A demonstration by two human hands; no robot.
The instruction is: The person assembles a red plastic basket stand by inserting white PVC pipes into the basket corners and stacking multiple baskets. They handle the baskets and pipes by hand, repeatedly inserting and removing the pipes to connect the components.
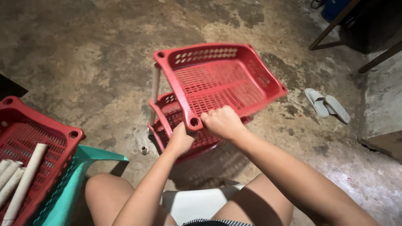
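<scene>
I have the red rack [209, 96] straight ahead of me on the floor [83, 62], just past my knees, two perforated trays stacked with the upper tray [222, 77] tilted, its long axis running from the near-left corner away to the far right. Both hands meet at that near corner: my right hand [222, 122] is curled shut over the rim beside the round corner socket [194, 121], and my left hand [181, 140] is closed just beneath it, against the lower tray [167, 111]; what its fingers pinch I cannot tell, since the hand hides it. A pale post [155, 93] stands at the left side, joining the two trays. The hands sit about equally close to the corner, right on top, left below. On the floor just left of the rack lies a small pale cap [145, 150], apart from everything. Near left, a third red tray [35, 146] holds several pale tubes [23, 180] and rests on a teal basket [79, 175]. Well off to the right lies a pair of pale sandals [326, 104], and dark furniture legs [335, 25] cross the far right corner. Nothing stands between my hands and the rack.
</scene>
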